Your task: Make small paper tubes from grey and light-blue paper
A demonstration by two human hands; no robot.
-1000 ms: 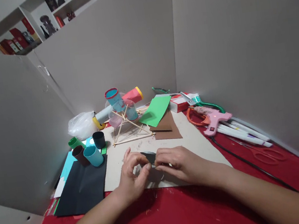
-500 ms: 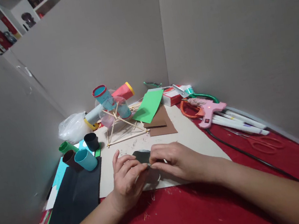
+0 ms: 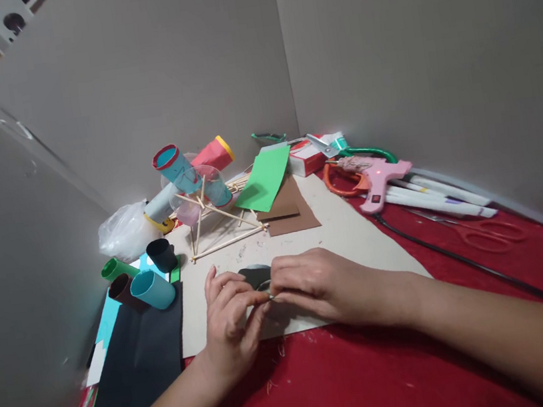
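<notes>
Along the near side of the table, red cloth [image 3: 377, 377] with small scraps on it; both forearms cross it. Left hand [image 3: 231, 313]: thumb and index pinched on the near edge of a small dark curved piece [image 3: 255, 275], other fingers loosely spread; right hand [image 3: 320, 284]: fingers curled, thumb and fingertips closed on the same piece's right side, fingertips of both hands nearly meeting. Piece sits above the near part of a pale board [image 3: 353, 246]; its lower part is hidden by fingers.

Left of the hands: black sheet [image 3: 137, 364]; beyond it a light-blue cup [image 3: 155, 292], brown cup [image 3: 122, 290], green cup [image 3: 122, 268] tilted over, black cup [image 3: 162, 258]. Right, on the cloth: red-handled scissors [image 3: 493, 236]; black cable [image 3: 450, 251] leading to a pink hot-glue gun [image 3: 375, 182]; white sticks [image 3: 438, 202] beside it.

Farther back on the board: wooden-stick frame [image 3: 231, 244]; brown sheets [image 3: 295, 225], green sheet [image 3: 268, 177] lying over them; blue tube with red rim [image 3: 181, 172] above the frame; clear plastic bag [image 3: 124, 234] at left; red-and-white box [image 3: 306, 159] at right; grey panels [image 3: 172, 69] behind everything.
</notes>
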